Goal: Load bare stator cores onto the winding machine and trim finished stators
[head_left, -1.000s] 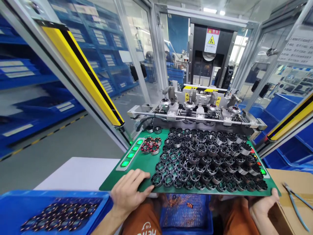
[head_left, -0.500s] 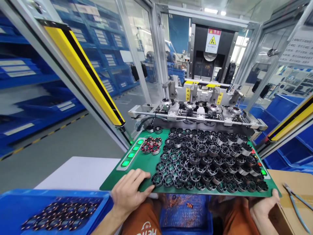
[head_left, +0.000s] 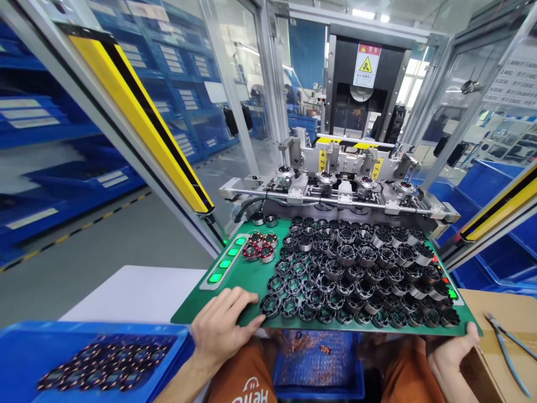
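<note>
orange trousers (head_left: pixel 243 375) frame a blue plastic bin (head_left: pixel 321 393) below the worktop edge, probably set there to catch copper scraps (head_left: pixel 324 350). at left, another blue plastic bin (head_left: pixel 20 352) holds dark rings wound with copper (head_left: pixel 109 364). at right, blue-handled metal pliers (head_left: pixel 497 324) lie on a brown cardboard box (head_left: pixel 486 302), seemingly for easy reach. the hands are well apart: the left hand (head_left: pixel 222 322) rests on the front edge, thumb and fingers parted, thumb tip just beside the nearest ring; the right hand (head_left: pixel 453 358) meets the right front corner, its grip hidden. on the green flat worktop (head_left: pixel 251 274), black-and-silver toothed rings (head_left: pixel 347 258) crowd in rows, some stacked, perhaps to save room. four rings wound with red and copper wire (head_left: pixel 265 258) sit apart, left, near lit green square buttons (head_left: pixel 225 264). beyond stands a silver metal machine (head_left: pixel 344 193), then a red-and-white warning sign (head_left: pixel 366 66).
</note>
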{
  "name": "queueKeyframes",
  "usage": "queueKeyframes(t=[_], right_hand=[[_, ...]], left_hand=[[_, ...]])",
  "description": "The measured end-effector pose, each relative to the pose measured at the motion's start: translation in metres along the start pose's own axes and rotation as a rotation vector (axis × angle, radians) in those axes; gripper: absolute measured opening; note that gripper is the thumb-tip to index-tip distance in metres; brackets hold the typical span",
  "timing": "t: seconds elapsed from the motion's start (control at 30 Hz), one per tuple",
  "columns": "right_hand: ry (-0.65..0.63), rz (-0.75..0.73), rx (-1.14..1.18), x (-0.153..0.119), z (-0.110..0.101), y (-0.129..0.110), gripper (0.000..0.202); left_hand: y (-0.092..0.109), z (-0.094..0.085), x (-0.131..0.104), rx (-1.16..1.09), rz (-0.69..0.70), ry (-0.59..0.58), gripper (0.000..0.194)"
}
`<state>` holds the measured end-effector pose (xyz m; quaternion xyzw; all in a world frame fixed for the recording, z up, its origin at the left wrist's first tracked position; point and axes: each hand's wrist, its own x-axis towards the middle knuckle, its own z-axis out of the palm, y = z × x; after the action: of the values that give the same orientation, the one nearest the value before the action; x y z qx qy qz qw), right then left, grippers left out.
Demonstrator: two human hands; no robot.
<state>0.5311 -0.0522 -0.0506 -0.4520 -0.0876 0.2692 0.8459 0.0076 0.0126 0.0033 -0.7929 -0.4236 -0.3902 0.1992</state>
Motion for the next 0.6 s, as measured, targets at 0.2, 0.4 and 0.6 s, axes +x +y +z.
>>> queueKeyframes(t=[0.2, 0.4, 0.6], right_hand=[[0.115, -0.044, -0.04, -0.0037, 0.0021, -0.0018, 0.069], [0.14, 0.019, -0.072, -0.0064, 0.0043, -0.0059, 0.069], [0.053, -0.042, -0.075, -0.0103, 0.0064, -0.0067, 0.071]], left_hand=[[-0.0001, 0.0004, -0.0007, 0.004, -0.007, -0.002, 0.052], [-0.0008, 0.0009, -0.0023, 0.011, -0.015, -0.008, 0.053], [-0.0013, 0.0018, -0.0034, 0.007, -0.022, -0.008, 0.053]])
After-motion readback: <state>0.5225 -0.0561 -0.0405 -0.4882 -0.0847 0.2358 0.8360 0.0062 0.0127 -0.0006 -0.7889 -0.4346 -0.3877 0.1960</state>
